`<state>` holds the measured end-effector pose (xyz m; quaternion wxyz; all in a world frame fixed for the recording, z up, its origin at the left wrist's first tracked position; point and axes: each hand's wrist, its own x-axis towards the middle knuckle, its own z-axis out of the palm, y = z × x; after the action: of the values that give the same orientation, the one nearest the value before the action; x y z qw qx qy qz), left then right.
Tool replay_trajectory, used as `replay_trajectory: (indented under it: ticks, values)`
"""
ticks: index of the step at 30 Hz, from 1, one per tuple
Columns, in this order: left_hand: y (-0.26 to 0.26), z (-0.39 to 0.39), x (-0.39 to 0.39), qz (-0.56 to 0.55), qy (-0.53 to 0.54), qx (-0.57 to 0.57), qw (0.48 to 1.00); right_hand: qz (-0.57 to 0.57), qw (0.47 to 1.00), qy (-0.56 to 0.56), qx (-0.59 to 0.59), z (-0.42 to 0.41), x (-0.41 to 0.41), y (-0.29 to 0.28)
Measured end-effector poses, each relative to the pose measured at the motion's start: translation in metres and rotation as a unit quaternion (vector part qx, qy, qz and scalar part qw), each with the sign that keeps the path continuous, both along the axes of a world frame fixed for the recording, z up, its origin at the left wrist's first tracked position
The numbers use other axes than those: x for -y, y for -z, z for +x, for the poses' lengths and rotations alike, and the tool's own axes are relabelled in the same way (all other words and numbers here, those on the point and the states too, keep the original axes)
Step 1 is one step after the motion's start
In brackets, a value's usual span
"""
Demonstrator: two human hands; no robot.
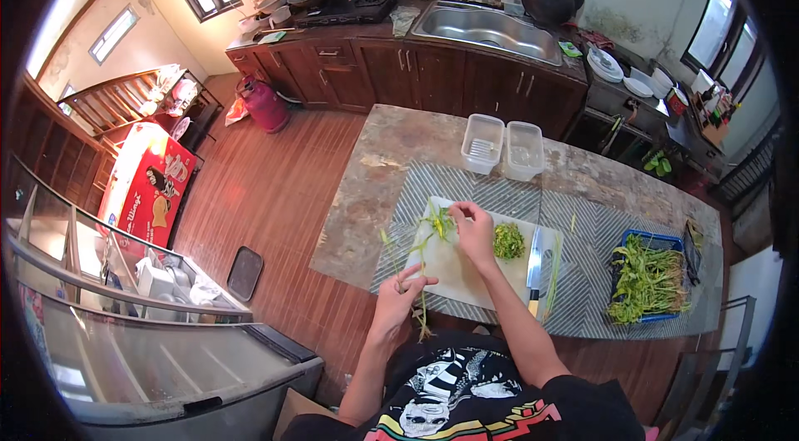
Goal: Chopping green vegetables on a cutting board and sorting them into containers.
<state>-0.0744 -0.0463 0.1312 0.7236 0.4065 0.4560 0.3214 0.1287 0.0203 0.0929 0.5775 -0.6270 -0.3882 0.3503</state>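
Note:
A long leafy green stalk (422, 254) with roots at its lower end hangs over the near left part of a white cutting board (462, 282). My left hand (399, 294) grips its stem low down, beside the board's left edge. Up by the yellow-green leaves, my right hand (474, 232) pinches the leafy top between thumb and fingers. A heap of chopped greens (509, 240) lies on the board to the right of that hand. Farther right, a kitchen knife (534, 266) with a pale handle rests along the board, blade pointing away from me. Loose thin stems (554, 279) lie beside it.
A blue plastic basket (652, 241) full of rooted greens (649, 285) stands at the table's right. Two clear plastic containers (482, 143) (524, 151) sit beyond the board. A striped mat (587, 266) covers part of the worn table (356, 216). A glass display case (168, 360) stands at left.

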Motion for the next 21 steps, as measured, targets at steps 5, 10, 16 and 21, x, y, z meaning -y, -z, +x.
replay_trajectory:
  ticks: [5,10,16,21]
  values:
    - [-0.006,0.010,-0.001,0.057,-0.006,-0.035,0.998,0.016,0.965,-0.008,0.263,0.013,0.001,0.068]
    - [0.000,0.003,-0.004,0.059,-0.002,-0.032,0.998,-0.133,0.959,-0.235,-0.085,0.004,0.033,0.015]
    - [0.003,0.012,-0.007,0.050,0.011,0.004,0.999,-0.108,0.858,-0.388,-0.319,0.001,0.060,-0.011]
    - [0.008,0.012,-0.008,0.053,0.011,-0.024,0.998,-0.103,0.897,-0.293,-0.313,-0.012,0.066,-0.017]
